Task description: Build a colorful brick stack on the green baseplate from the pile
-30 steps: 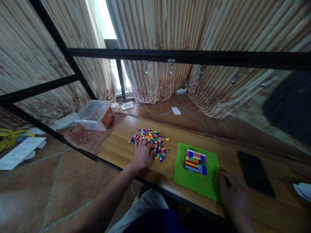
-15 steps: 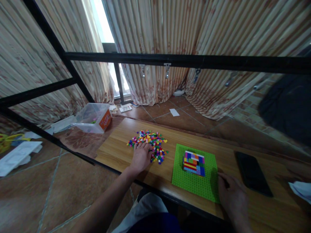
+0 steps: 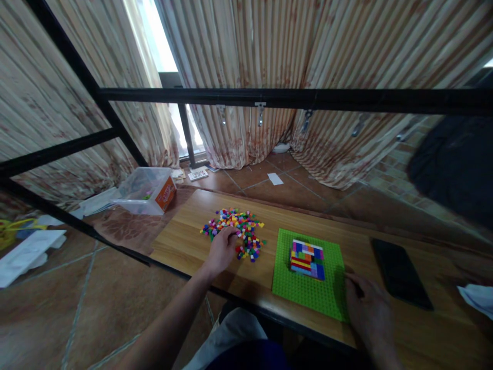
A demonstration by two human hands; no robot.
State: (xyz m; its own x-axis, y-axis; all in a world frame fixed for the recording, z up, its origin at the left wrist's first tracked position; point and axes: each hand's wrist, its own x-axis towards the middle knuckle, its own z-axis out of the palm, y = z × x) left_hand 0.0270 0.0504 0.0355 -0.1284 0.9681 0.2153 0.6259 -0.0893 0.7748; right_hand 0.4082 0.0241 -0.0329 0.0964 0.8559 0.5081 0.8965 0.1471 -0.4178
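Many small coloured toy bricks (image 3: 252, 246) lie in a loose pile on the wooden table. Over the near side of this pile is my left hand (image 3: 221, 252), its fingers drawn together in a pinch. Whatever is between those fingertips is too small to make out. A green studded baseplate (image 3: 308, 298) lies to the right, carrying a low block built of multicoloured bricks (image 3: 307, 259). My right hand (image 3: 370, 311) is curled at the baseplate's right edge, with thumb and fingertips against it.
A black phone (image 3: 400, 275) lies right of the baseplate, and white paper (image 3: 477, 299) is at the far right. On the floor beyond the table's left end stands a clear plastic box (image 3: 148, 192). A black metal bar (image 3: 239, 96) crosses above the table, before curtains.
My left hand has lifted slightly from the pile, its fingers going from reaching down among the bricks to a tighter pinch. My right hand and the baseplate have stayed in place.
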